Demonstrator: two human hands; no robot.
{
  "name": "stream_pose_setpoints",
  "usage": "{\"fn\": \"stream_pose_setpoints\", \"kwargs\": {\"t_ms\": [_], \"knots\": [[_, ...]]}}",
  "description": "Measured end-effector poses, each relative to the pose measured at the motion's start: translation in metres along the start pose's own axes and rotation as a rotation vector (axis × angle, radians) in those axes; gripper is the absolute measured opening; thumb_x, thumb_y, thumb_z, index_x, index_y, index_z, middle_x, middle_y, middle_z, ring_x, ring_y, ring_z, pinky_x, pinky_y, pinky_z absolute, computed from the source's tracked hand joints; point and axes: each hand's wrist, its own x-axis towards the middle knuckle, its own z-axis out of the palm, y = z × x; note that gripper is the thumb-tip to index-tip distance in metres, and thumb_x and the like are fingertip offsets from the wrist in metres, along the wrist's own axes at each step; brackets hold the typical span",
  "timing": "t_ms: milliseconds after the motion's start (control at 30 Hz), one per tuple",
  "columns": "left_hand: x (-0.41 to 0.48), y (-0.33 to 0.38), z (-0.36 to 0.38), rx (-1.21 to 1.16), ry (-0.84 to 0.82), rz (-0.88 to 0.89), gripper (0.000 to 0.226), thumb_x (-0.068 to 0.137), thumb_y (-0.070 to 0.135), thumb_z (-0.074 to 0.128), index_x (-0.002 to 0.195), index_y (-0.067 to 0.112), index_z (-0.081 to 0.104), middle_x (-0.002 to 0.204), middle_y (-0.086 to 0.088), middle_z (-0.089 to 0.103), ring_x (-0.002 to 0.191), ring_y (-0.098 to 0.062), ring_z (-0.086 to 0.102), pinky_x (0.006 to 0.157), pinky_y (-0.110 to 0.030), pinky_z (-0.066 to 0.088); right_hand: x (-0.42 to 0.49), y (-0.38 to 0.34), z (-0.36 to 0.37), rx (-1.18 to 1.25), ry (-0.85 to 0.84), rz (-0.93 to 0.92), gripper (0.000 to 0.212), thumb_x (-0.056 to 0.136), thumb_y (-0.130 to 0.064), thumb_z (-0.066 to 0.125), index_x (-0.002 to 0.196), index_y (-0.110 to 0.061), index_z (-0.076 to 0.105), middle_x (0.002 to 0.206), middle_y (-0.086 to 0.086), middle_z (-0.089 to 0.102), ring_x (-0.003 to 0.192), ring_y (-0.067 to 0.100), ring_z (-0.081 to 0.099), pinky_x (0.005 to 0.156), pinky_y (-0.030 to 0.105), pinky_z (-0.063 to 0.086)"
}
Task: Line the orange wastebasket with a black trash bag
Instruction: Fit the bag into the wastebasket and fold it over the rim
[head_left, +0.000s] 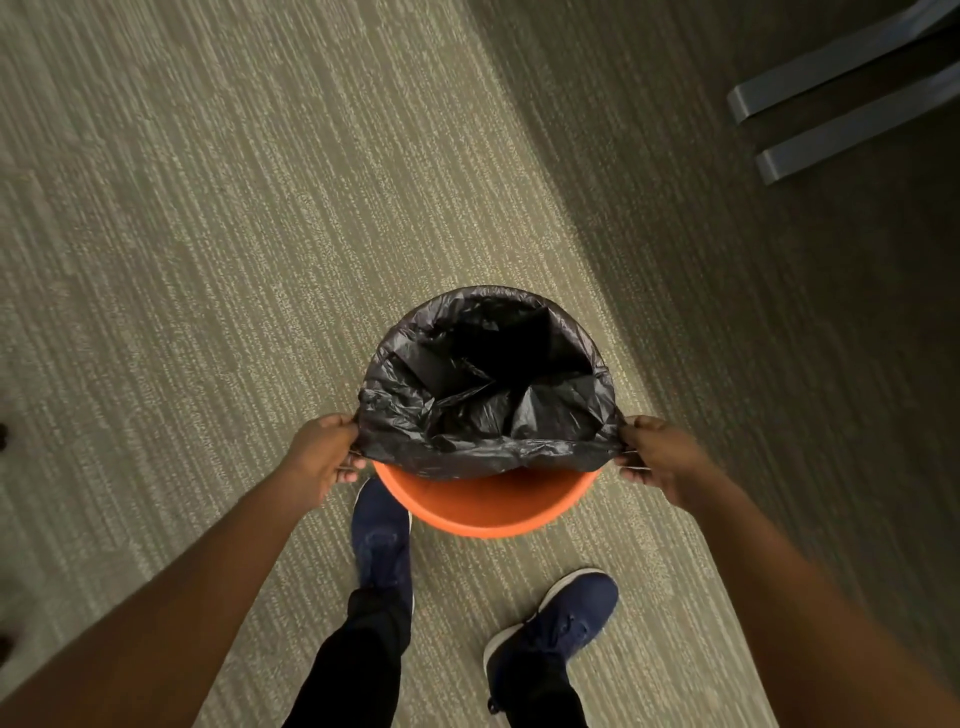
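Bag (483, 384) mouth sits over the far rim of the orange wastebasket (488, 501) on carpet; near rim bare. My left hand (324, 454) & right hand (657, 457) each pinch the bag's edge. Next, I reckon: stretch it over the near rim w/o tearing.

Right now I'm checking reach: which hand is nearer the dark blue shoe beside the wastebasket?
Left. The left hand grips the trash bag edge just above and left of that shoe; the right hand grips the opposite edge, across the orange wastebasket.
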Motion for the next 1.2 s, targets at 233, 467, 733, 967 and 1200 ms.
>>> {"fn": "stream_pose_setpoints", "kwargs": {"t_ms": [233, 467, 733, 967, 1200], "knots": [[-0.025, -0.030, 0.008, 0.010, -0.073, -0.061, 0.013, 0.098, 0.003, 0.048, 0.101, 0.007, 0.060, 0.076, -0.013, 0.061, 0.052, -0.018, 0.051, 0.041, -0.021, 0.039, -0.019, 0.016, 0.004, -0.133, -0.090, 0.039, 0.011, 0.097, -0.013, 0.057, 0.090, -0.011, 0.065, 0.082, 0.007, 0.063, 0.069, 0.017, 0.059, 0.065, 0.030, 0.053], [-0.035, -0.047, 0.020, 0.042, -0.090, -0.074, 0.013, 0.097, 0.002, 0.050, 0.090, 0.011, 0.057, 0.069, -0.009, 0.059, 0.046, -0.014, 0.051, 0.038, -0.019, 0.036, -0.020, 0.029, 0.015, -0.406, -0.133, 0.082, 0.009, 0.093, -0.017, 0.060, 0.088, -0.011, 0.064, 0.077, 0.002, 0.064, 0.064, 0.013, 0.059, 0.054, 0.022, 0.048], [-0.023, -0.060, 0.035, 0.099, -0.036, -0.012, 0.023, 0.094, -0.004, 0.047, 0.086, 0.012, 0.061, 0.068, -0.008, 0.060, 0.048, -0.016, 0.049, 0.038, -0.019, 0.031, -0.004, 0.053, 0.039, -0.371, 0.023, -0.062, 0.008, 0.089, -0.008, 0.058, 0.084, -0.009, 0.065, 0.076, 0.012, 0.066, 0.066, 0.023, 0.060, 0.053, 0.023, 0.044], [0.006, -0.081, 0.049, 0.081, -0.016, -0.005, 0.026, 0.097, 0.000, 0.044, 0.089, 0.015, 0.063, 0.071, -0.009, 0.068, 0.049, -0.018, 0.054, 0.039, -0.022, 0.039, 0.018, 0.073, 0.060, -0.317, 0.080, -0.107, 0.020, 0.090, 0.004, 0.049, 0.095, -0.001, 0.067, 0.075, 0.018, 0.071, 0.061, 0.031, 0.066, 0.054, 0.033, 0.051], [0.018, -0.093, 0.061, -0.041, 0.050, -0.013, 0.019, 0.101, 0.007, 0.046, 0.098, 0.010, 0.065, 0.071, -0.007, 0.071, 0.047, -0.015, 0.062, 0.045, -0.027, 0.049, 0.021, 0.082, 0.074, -0.350, 0.199, -0.220, 0.014, 0.085, -0.001, 0.062, 0.073, -0.009, 0.063, 0.065, 0.016, 0.070, 0.055, 0.030, 0.064, 0.063, 0.046, 0.058]]}}
